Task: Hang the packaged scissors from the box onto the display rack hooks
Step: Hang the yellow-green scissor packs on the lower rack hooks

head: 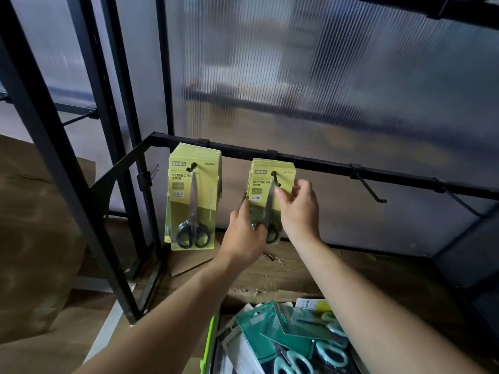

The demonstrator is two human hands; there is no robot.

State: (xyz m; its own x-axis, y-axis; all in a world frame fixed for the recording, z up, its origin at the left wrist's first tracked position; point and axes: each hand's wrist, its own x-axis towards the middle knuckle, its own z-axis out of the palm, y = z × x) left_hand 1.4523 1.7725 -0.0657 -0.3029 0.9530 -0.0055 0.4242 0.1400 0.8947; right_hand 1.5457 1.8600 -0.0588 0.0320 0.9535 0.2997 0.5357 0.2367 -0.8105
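Note:
Two stacks of green scissors packs hang from hooks on the black rack bar (318,164). The left stack (192,197) hangs untouched. The second stack (266,184) hangs on a hook (276,178) further right, and both hands are on its front pack. My left hand (244,233) grips the pack's lower left edge near the black scissor handles. My right hand (298,209) pinches the upper right part of the card just below the hook. At the bottom the box (209,344) holds several teal packaged scissors (302,336).
Two bare hooks (371,190) stick out from the bar to the right of the stacks. Black rack uprights (89,147) stand at the left. Ribbed translucent panels back the rack. Brown cardboard (35,238) lies on the floor to the left and under the rack.

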